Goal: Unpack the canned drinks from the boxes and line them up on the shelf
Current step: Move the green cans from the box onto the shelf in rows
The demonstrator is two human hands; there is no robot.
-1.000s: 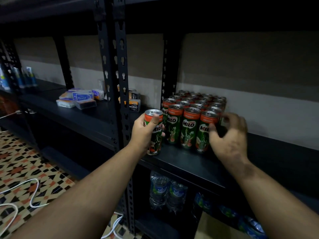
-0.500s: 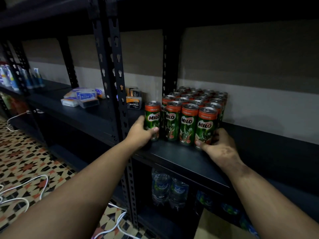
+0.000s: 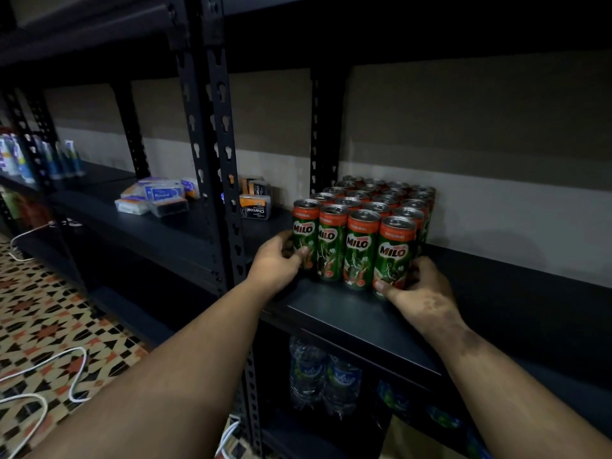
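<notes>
Centre-right of frame, we've got the Milo cans [image 3: 364, 226] blocked in tight rows on the black shelf [image 3: 357, 313]. Left hand [image 3: 276, 263] grips the leftmost front can [image 3: 304, 236], right hand [image 3: 419, 289] grips the rightmost front can [image 3: 394, 253], likely squaring the front row flush.

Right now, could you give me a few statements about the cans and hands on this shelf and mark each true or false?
1. The left hand holds the leftmost front can. True.
2. The front row of Milo cans has six cans. False: it has four.
3. The right hand grips the rightmost front can near its base. True.
4. The cans lie on their sides. False: they stand upright on the shelf.
5. Water bottles stand on the shelf below. True.
</notes>
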